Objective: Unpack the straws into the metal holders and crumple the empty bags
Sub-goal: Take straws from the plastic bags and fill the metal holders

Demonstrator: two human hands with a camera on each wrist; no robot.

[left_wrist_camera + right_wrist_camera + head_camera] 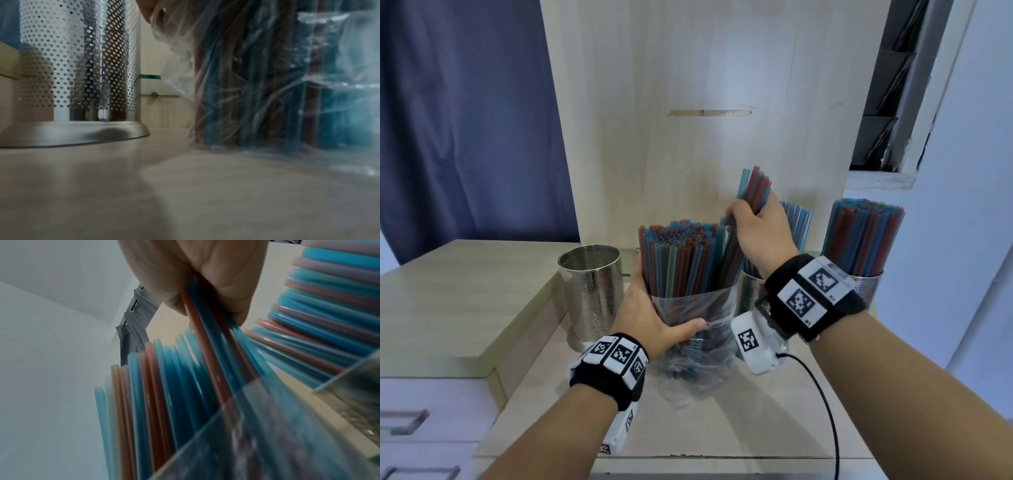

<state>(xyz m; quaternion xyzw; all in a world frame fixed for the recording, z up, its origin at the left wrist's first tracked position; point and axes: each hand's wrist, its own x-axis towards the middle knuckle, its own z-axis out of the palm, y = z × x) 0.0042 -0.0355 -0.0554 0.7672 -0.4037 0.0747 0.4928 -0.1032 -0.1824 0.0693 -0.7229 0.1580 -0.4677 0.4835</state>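
Note:
A clear plastic bag (697,342) stands upright on the counter, packed with red and blue straws (681,257). My left hand (654,318) grips the bag's lower left side, thumb across the front. My right hand (756,233) grips a small bunch of straws (751,192) and holds it raised partway out of the bag's right side; the right wrist view shows the fingers (224,280) curled round that bunch (207,340). An empty perforated metal holder (592,291) stands left of the bag, close up as the holder (78,65) beside the bag (267,81) in the left wrist view.
Two more metal holders stand behind my right wrist: one (751,291) partly hidden with straws in it, one (866,287) at the far right packed full of straws. A raised wooden step (448,291) lies left. A black cable (825,411) runs across the counter's front right.

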